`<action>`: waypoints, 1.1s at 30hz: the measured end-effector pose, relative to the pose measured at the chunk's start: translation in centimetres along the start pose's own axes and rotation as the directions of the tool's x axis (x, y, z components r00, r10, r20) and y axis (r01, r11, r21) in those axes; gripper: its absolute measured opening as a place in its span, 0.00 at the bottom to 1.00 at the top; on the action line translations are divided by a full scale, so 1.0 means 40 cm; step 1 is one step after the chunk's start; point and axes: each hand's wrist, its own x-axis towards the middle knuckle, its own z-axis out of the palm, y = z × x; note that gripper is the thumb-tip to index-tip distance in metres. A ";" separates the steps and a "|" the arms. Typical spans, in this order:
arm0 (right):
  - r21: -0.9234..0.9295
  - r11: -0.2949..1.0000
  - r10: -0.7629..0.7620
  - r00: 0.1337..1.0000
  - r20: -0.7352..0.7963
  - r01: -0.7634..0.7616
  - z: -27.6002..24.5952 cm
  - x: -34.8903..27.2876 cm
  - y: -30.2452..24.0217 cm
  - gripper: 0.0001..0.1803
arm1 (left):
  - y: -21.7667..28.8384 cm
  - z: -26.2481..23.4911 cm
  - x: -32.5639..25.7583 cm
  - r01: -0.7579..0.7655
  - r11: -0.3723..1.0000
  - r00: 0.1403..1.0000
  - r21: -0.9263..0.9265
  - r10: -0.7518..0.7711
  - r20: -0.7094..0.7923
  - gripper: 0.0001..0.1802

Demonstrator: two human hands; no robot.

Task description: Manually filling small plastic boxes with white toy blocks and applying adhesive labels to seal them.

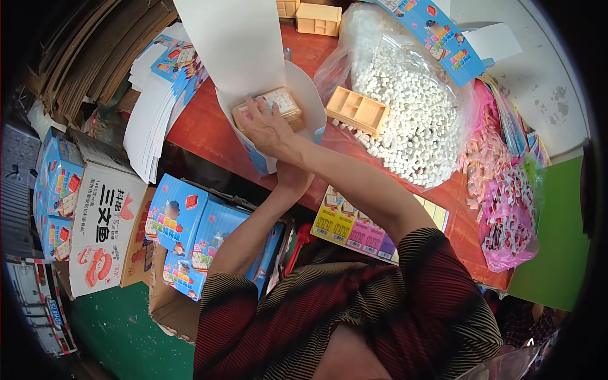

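Observation:
A tall open carton (311, 111), white inside and blue printed outside, stands on the red table with its long white flap raised. Tan plastic trays (288, 117) lie stacked inside, the top one showing white pieces. My right hand (267, 130) reaches across into the carton, its fingers spread flat over the trays. Below my right wrist, my left hand (295, 177) is against the carton's near outer side; its fingers are hidden. To the right, an empty tan tray (358, 111) with compartments rests at the edge of a clear bag of small white cubes (411, 107).
Folded printed cartons (152, 117) are stacked at left. Blue filled boxes (212, 231) sit in a cardboard case near my left arm. Pink bags of small packets (510, 218) lie at right. Coloured printed sheets (361, 231) lie at the near table edge. More tan trays (318, 19) stand behind.

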 end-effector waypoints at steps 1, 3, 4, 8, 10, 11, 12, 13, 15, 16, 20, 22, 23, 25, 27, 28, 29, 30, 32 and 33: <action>0.044 0.998 0.046 0.999 0.000 -0.046 -0.016 -0.005 -0.014 0.27 | -0.019 0.036 -0.010 -0.023 0.992 0.990 -0.123 0.005 -0.142 0.14; -0.018 0.982 0.189 0.981 0.052 -0.188 -0.037 -0.021 -0.013 0.26 | 0.010 0.008 -0.003 -0.051 0.999 0.982 -0.018 0.046 -0.182 0.15; -0.084 0.943 0.328 0.940 0.090 -0.321 -0.042 -0.027 -0.012 0.26 | 0.028 -0.015 0.000 -0.074 0.993 0.971 0.092 0.093 -0.219 0.16; -0.155 0.927 0.348 0.937 0.017 -0.342 0.016 -0.043 0.031 0.27 | 0.084 -0.059 0.029 -0.034 0.998 0.979 -0.052 0.023 -0.200 0.17; 0.104 0.940 0.322 0.946 0.039 -0.324 0.009 -0.034 0.051 0.26 | 0.089 -0.073 0.040 0.086 0.995 0.980 0.050 -0.094 0.175 0.18; -0.002 0.966 0.257 0.966 -0.030 -0.257 -0.003 -0.036 0.032 0.25 | 0.071 -0.068 0.027 0.084 0.995 0.979 0.047 -0.091 0.180 0.18; -0.008 0.964 0.264 0.964 -0.031 -0.264 -0.019 -0.038 0.020 0.25 | 0.048 -0.050 0.012 -0.047 0.996 0.998 0.072 0.050 -0.043 0.20; 0.083 0.989 0.133 0.985 -0.109 -0.124 -0.035 -0.041 0.008 0.24 | 0.024 -0.030 0.003 -0.166 0.978 0.946 0.122 0.193 -0.259 0.23; 0.163 0.986 -0.008 0.982 -0.189 0.039 -0.114 -0.058 -0.033 0.23 | -0.027 -0.002 -0.003 0.089 0.947 0.974 0.309 -0.018 -0.226 0.19; 0.320 0.937 -0.085 0.980 -0.178 0.139 -0.174 -0.079 -0.046 0.21 | -0.058 0.005 -0.012 0.324 0.809 0.943 0.490 -0.236 -0.233 0.15; 0.252 0.966 0.014 0.966 -0.260 0.053 -0.291 -0.240 0.108 0.11 | 0.069 -0.173 0.094 0.313 0.941 0.929 0.128 -0.332 0.166 0.07; 0.077 0.993 0.107 0.968 -0.227 -0.091 -0.280 -0.288 0.205 0.06 | 0.045 -0.185 0.095 0.314 0.941 0.937 0.126 -0.329 0.116 0.08; 0.029 0.977 0.213 0.959 -0.185 -0.211 -0.269 -0.323 0.249 0.05 | 0.037 -0.184 0.100 0.303 0.945 0.948 0.125 -0.312 0.065 0.08; -0.036 0.964 0.253 0.953 -0.164 -0.262 -0.239 -0.356 0.305 0.05 | 0.027 -0.185 0.097 0.280 0.951 0.959 0.131 -0.283 0.005 0.08; -0.086 0.945 0.302 0.942 -0.144 -0.316 -0.220 -0.359 0.319 0.05 | 0.018 -0.191 0.084 0.212 0.959 0.976 0.187 -0.198 -0.087 0.10; -0.156 0.936 0.301 0.947 -0.108 -0.315 -0.204 -0.352 0.321 0.05 | 0.022 -0.195 0.075 0.210 0.958 0.977 0.194 -0.196 -0.086 0.10; -0.227 0.920 0.311 0.947 -0.076 -0.321 -0.192 -0.345 0.326 0.04 | 0.032 -0.201 0.073 0.200 0.934 0.979 0.295 -0.176 -0.106 0.11; -0.225 0.915 0.325 0.942 -0.086 -0.336 -0.177 -0.341 0.333 0.04 | 0.046 -0.212 0.074 0.187 0.901 0.981 0.392 -0.150 -0.124 0.12; -0.305 0.893 0.321 0.943 -0.086 -0.331 -0.152 -0.343 0.350 0.04 | 0.099 -0.237 0.078 0.112 0.901 0.991 0.419 -0.070 -0.115 0.13; -0.302 0.905 0.292 0.953 -0.075 -0.301 -0.153 -0.339 0.348 0.05 | 0.123 -0.247 0.072 0.067 0.892 0.993 0.447 -0.016 -0.118 0.14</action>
